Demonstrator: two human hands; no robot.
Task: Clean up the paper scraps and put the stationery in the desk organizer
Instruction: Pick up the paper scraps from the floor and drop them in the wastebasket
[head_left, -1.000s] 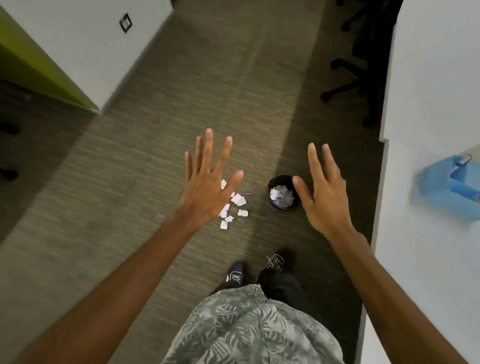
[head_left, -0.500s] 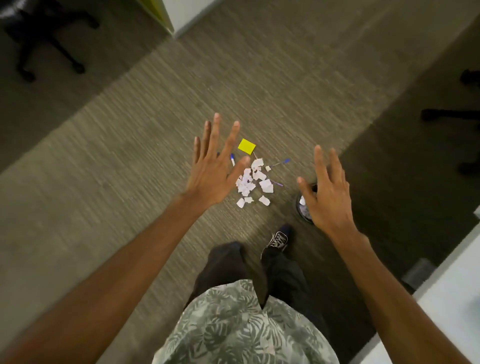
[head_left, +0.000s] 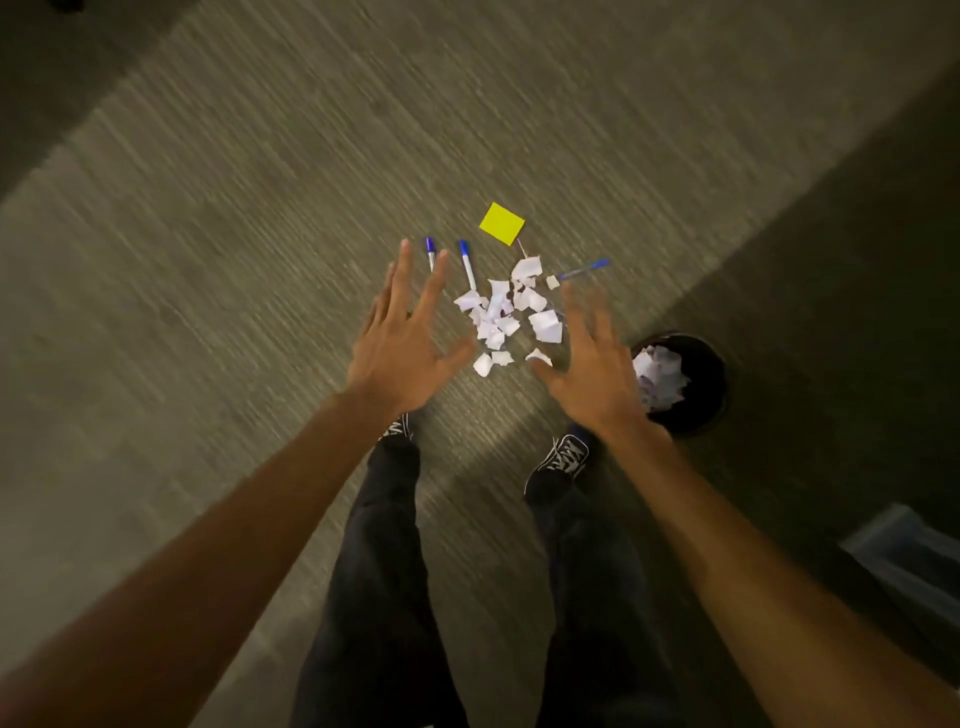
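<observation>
A heap of white paper scraps (head_left: 506, 317) lies on the carpet ahead of my feet. Behind it sit a yellow sticky-note pad (head_left: 501, 223), two blue-capped white pens (head_left: 467, 265) (head_left: 429, 251) and a thin blue pen (head_left: 583, 269). My left hand (head_left: 408, 343) hovers just left of the heap, fingers spread, holding nothing. My right hand (head_left: 589, 364) hovers at the heap's right edge, also spread and empty, slightly blurred. A round black bin (head_left: 706, 384) with crumpled paper inside stands right of that hand. The desk organizer is not in view.
Striped grey-brown carpet stretches all around, darker at the right and top left. My two shoes (head_left: 563, 460) stand just behind the heap. A pale boxy object (head_left: 904, 551) lies at the lower right edge.
The view has tilted down and closer to the floor. Both hands have dropped toward the scrap heap, flanking it. The desk and blue organizer have left the frame.
</observation>
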